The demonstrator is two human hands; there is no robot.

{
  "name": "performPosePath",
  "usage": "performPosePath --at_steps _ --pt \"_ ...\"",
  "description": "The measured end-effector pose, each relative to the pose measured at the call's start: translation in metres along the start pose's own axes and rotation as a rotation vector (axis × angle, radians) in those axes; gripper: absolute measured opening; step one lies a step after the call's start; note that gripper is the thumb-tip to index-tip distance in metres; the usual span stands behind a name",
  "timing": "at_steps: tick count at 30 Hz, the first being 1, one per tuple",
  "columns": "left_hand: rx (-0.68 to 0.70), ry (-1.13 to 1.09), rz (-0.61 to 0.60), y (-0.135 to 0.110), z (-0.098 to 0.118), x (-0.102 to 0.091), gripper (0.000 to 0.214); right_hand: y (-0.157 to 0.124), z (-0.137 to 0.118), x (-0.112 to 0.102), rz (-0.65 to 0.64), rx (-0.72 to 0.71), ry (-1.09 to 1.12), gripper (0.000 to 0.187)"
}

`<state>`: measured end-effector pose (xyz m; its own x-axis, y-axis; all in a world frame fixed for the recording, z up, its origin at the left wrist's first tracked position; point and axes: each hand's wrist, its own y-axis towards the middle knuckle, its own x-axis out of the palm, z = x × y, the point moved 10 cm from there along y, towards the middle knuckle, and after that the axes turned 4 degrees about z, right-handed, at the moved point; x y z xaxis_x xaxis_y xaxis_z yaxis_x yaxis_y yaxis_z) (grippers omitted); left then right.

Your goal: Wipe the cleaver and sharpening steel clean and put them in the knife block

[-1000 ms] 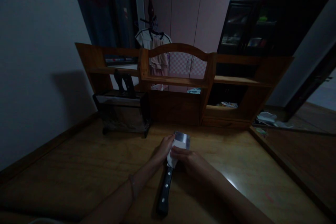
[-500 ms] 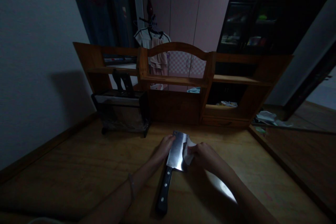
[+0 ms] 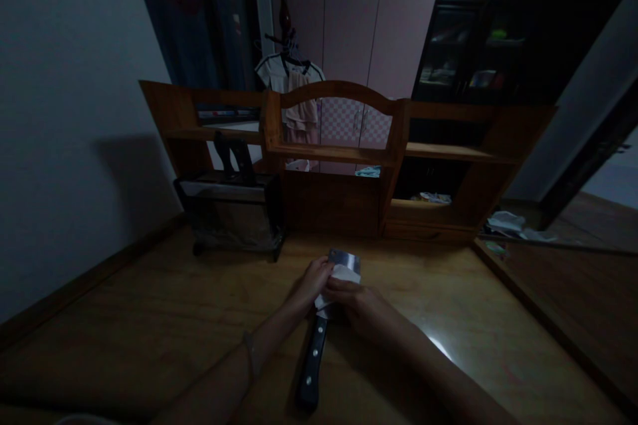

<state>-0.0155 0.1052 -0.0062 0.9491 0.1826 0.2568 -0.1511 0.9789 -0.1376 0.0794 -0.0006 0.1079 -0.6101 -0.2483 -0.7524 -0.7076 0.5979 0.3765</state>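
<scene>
A cleaver [image 3: 312, 365] lies over the wooden desk [image 3: 239, 305], its black riveted handle toward me and its broad steel blade pointing away. My left hand [image 3: 315, 279] grips the blade's left edge near the far end. My right hand [image 3: 356, 302] is closed on a white tissue [image 3: 346, 273] and presses it flat across the blade. Most of the blade is covered by the tissue and my fingers; only its far end and a bit near the handle show.
At the back left stands a black knife block [image 3: 229, 212] with dark handles sticking up. A wooden shelf unit [image 3: 333, 156] runs along the desk's far edge. The white wall [image 3: 74, 113] borders the left side, and a raised rim [image 3: 538, 325] edges the right.
My right hand has moved left with the tissue, from the blade's right edge onto the middle of the blade. My left hand and the cleaver stay almost where they were.
</scene>
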Motion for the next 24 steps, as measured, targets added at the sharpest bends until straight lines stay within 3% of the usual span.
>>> performPosePath --at_steps 7,16,18,21,24 --pt "0.055 0.083 0.002 0.002 0.008 0.006 0.005 -0.008 0.035 -0.012 -0.037 0.161 -0.142 0.038" --pt "0.086 0.123 -0.048 -0.003 0.013 0.010 0.012 -0.019 0.073 -0.027 -0.023 0.447 -0.554 0.021" --pt "0.088 0.132 -0.047 -0.001 0.011 0.009 0.013 -0.017 0.071 -0.031 0.036 0.427 -0.500 0.023" --pt "0.092 0.139 -0.068 0.001 0.007 0.010 0.018 -0.010 0.049 -0.033 0.145 0.257 -0.288 0.034" --pt "0.081 0.146 -0.062 0.004 0.000 0.007 0.023 -0.005 0.022 -0.019 0.111 0.089 -0.107 0.042"
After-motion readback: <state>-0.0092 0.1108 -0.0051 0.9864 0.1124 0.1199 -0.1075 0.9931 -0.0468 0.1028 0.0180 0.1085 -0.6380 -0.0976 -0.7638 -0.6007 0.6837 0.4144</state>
